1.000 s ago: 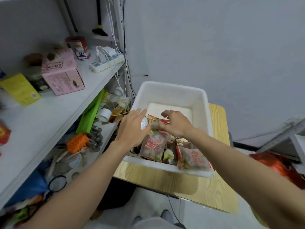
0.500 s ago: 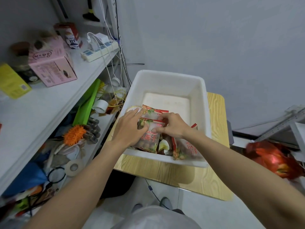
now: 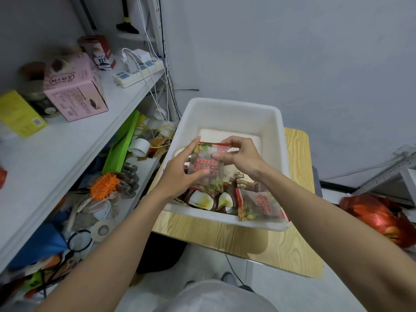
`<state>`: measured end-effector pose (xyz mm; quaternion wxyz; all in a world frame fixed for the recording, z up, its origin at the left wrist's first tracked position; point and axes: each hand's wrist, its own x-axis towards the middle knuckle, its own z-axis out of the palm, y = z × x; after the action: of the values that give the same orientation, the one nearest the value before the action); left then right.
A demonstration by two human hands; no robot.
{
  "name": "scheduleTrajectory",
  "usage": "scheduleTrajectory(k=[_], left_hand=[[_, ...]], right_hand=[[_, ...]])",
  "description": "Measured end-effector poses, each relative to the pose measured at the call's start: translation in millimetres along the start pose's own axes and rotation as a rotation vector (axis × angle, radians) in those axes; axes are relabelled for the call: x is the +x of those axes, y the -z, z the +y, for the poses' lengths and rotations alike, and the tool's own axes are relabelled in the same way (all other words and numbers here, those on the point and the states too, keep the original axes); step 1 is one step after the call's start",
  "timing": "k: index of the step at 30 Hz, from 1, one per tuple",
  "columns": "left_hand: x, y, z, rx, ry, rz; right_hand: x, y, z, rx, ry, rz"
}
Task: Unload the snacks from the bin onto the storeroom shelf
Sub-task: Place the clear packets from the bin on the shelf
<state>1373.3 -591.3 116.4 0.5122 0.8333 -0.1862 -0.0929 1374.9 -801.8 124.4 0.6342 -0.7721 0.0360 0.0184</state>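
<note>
Snack packet [image 3: 206, 174]: clear-fronted pouch with a red strip along the top, a red label with white characters, green leaves and small round fruit printed at the corners, brownish contents. It is raised over the middle of the bin [image 3: 231, 109], upright, front facing me, above the other packs. My left hand [image 3: 177, 179] grips its left edge, fingers [image 3: 191, 147] up along the edge, thumb pressed on the front low down. My right hand [image 3: 244, 157] pinches the top right corner, fingertips clamped near the red strip. A second packet [image 3: 261, 207] of the same kind lies at the bin's near right corner, overhanging the rim. Coconut-print packs [image 3: 200, 200] lie against the bin's near wall, below the held one. The bin is white and sits on a wood-grain surface [image 3: 270, 248]. The shelf [image 3: 56, 149] is left of the bin, with a pink box [image 3: 74, 95] and a power strip [image 3: 139, 72] on it.
</note>
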Motion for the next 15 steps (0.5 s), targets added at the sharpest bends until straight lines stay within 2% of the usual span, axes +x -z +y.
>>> scheduleTrajectory(k=[2, 4, 11, 15], left_hand=[[0, 2, 4, -0.186, -0.002, -0.040], [0, 3, 6, -0.250, -0.011, -0.017], [1, 4, 2, -0.339, 0.024, 0.151], [-2, 9, -11, -0.338, 0.073, 0.184]], right_hand=[[3, 0, -9, 0.060, 0.016, 0.031], [6, -2, -15, 0.091, 0.024, 0.042], [12, 1, -15, 0.137, -0.038, 0.109], [14, 12, -6, 0.133, -0.074, 0.142]])
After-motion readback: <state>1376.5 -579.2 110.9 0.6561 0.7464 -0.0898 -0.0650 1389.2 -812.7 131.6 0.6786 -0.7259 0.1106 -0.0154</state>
